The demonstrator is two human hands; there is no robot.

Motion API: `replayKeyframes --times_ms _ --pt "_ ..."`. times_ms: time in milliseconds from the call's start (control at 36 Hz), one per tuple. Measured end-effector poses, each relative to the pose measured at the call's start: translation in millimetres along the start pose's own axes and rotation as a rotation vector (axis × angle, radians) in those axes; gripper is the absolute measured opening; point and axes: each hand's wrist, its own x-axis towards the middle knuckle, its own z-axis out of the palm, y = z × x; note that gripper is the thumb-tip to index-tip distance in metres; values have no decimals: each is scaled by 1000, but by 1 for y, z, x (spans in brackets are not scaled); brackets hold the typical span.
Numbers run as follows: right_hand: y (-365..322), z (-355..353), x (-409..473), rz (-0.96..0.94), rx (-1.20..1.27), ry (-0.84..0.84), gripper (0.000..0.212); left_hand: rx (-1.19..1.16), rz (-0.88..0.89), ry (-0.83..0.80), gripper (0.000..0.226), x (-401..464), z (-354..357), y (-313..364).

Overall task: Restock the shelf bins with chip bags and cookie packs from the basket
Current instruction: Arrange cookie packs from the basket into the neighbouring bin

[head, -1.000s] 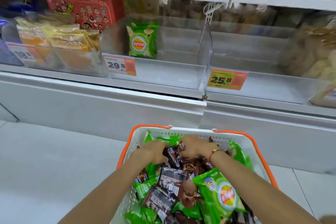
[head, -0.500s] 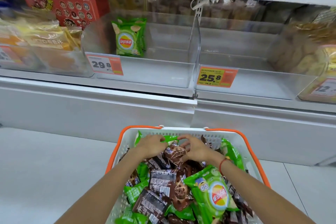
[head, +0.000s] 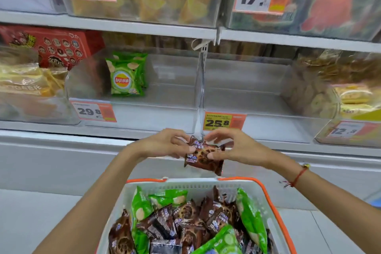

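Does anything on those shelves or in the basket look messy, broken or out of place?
Nothing looks damaged or spilled. The basket is a loose jumble of packs. Both hands, left hand and right hand, hold cookie packs in front of the shelf.

I hold brown cookie packs (head: pixel 203 155) between my left hand (head: pixel 165 144) and my right hand (head: pixel 233 146), fingertips pinching them from both sides, above the basket's far rim. They look like two stacked packs, chocolate-chip cookies printed on the wrappers, tilted slightly. At six o'clock sits the white basket (head: pixel 198 187) with orange handles, heaped with more brown cookie packs (head: pixel 185 222) and green chip bags (head: pixel 250 218). At eleven o'clock, in the clear shelf bin (head: pixel 165 109) tagged 29.8, green chip bags (head: pixel 124 77) stand upright against the left wall. At one o'clock lies the bin (head: pixel 268 126) tagged 25.8.
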Motion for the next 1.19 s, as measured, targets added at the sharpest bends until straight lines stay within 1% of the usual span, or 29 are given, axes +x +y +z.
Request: replayKeyframes --times_ms 83,139,222,306,361,417,472,556,583,639,694,806,944,1056,1139,1194 --pt "-14 -18 -1 -43 91 124 35 -14 119 87 14 2 -8 31" --pt "-20 -30 0 -56 189 169 35 -8 187 173 16 4 -11 49" --pt "-27 -43 6 -75 269 227 37 -45 308 311 18 13 -11 70" --pt "-29 -56 17 -49 347 306 36 -89 420 445 14 25 -8 80" --pt "-30 -66 25 -4 363 312 36 -104 482 556 13 34 -7 80" --pt "-27 -78 33 44 357 308 38 -67 503 681 16 44 -9 76" --pt "-21 -92 42 96 355 316 41 22 464 760 21 54 -12 70" --pt "-10 -112 60 178 361 363 45 180 386 749 33 67 -18 66" --pt "-5 -119 68 193 334 382 45 223 369 722 37 71 -19 66" --pt "4 -129 85 201 202 409 45 240 349 663 38 79 -22 67" --pt "17 -135 107 183 36 425 44 186 351 614 34 85 -25 66" --pt "44 -135 161 157 -293 381 45 16 393 532 38 92 -33 59" --pt "69 -119 213 95 -388 357 44 -67 441 495 37 94 -33 58" --pt "81 -112 233 18 -541 356 39 -82 445 498 41 94 -34 58" --pt "79 -114 235 -95 -863 399 37 -92 440 498 44 95 -34 57" --pt "78 -115 237 -184 -1033 425 37 -89 445 498 44 95 -34 57"
